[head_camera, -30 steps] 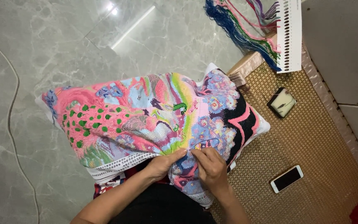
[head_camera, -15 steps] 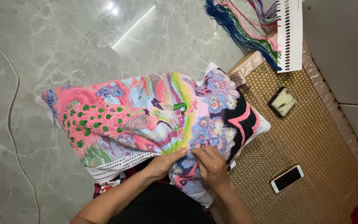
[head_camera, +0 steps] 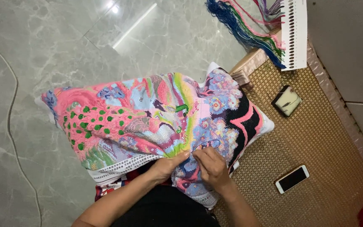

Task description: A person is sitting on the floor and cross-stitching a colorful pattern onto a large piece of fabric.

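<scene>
Almost nothing has shifted over the last second: your left hand (head_camera: 167,166) still pinches the near edge of the cross-stitch cloth (head_camera: 148,122) draped over your lap, and your right hand (head_camera: 213,166), just at its 3 o'clock, keeps its fingertips closed together on the fabric, so the stitching looks mid-stitch. Whether you're holding a needle is too small to tell; the cloth hides your knees.

Two bare forearms with no sleeves showing, left hand (head_camera: 167,166) and right hand (head_camera: 211,167) both without rings, watch or bracelet, short plain fingernails, black garment over the lap just below the wrists, nothing else worn in sight
</scene>
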